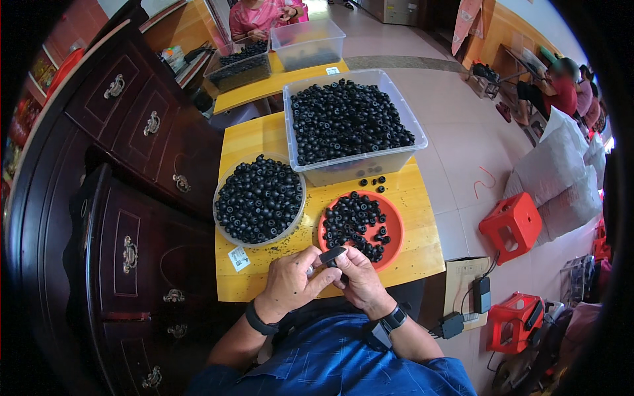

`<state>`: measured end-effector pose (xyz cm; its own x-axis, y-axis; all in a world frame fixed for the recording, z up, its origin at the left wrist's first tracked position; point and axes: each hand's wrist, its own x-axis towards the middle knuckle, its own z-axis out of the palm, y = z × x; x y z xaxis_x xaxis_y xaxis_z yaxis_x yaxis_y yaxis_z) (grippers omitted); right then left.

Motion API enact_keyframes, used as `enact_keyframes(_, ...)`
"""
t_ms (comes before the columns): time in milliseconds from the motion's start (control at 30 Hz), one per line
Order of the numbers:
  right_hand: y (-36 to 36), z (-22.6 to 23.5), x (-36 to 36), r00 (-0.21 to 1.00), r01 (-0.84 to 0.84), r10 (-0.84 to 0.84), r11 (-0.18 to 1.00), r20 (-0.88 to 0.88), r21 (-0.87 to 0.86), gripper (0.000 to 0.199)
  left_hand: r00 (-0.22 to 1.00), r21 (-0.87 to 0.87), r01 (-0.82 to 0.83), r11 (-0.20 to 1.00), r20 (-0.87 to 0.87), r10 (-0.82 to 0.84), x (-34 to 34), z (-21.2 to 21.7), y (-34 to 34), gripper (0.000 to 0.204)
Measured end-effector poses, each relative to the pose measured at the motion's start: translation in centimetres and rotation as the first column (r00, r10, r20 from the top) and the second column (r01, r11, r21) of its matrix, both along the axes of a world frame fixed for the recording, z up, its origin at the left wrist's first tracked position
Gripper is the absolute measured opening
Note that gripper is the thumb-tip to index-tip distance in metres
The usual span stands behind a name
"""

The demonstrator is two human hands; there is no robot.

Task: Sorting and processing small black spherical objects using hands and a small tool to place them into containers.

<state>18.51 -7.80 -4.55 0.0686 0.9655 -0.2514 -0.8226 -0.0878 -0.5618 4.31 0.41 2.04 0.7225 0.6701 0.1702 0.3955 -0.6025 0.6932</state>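
My left hand (288, 278) is closed at the table's near edge on a small dark blade-like piece (331, 255), whose tip points toward my right hand. My right hand (364, 280) pinches with thumb and fingers just beside it; a bit of a small black part (343, 279) shows between the hands, mostly hidden. Just beyond them lies a red plate (394, 228) with small black hollow rounded parts (350, 221) on it. To its left stands a round clear tub (224, 232) heaped with the same parts. Several loose ones (374, 181) sit above the plate.
A large clear bin (356, 165) full of black parts stands at the table's (422, 237) back. Dark drawers (142, 244) rise close on the left. Beyond, a person in pink (257, 16) sits by two more bins. Red stools (512, 228) and white sacks (548, 175) are right.
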Motion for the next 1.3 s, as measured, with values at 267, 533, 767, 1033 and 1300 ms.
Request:
enact_keyframes(267,0.0,-0.1,-0.2,1.0,0.001,-0.001,1.0,0.021,0.014,0.013,0.999,0.048,0.002,0.999,0.04,-0.004,0.0,-0.2,-0.2,0.042)
enact_keyframes(533,0.1,-0.4,-0.3,1.0,-0.011,0.012,0.999,-0.011,0.032,0.014,0.999,0.11,-0.006,0.994,0.047,0.0,-0.7,-1.0,-0.4,0.04)
enact_keyframes(767,0.4,-0.2,-1.1,0.994,-0.036,0.036,0.999,-0.101,0.0,0.017,0.984,-0.026,-0.047,0.999,0.172,0.051,-0.6,0.3,-0.6,0.023)
enact_keyframes(1033,0.2,0.3,-0.4,0.966,-0.121,0.09,0.986,-0.243,-0.117,0.019,0.996,0.169,-0.084,0.982,0.042,0.078,-0.8,1.4,3.3,0.02)
enact_keyframes(1300,1.0,0.9,-0.1,0.889,-0.118,0.039,0.982,-0.456,-0.145,0.032,0.918,0.369,-0.389,0.844,0.077,0.389,-1.3,3.5,13.1,0.022)
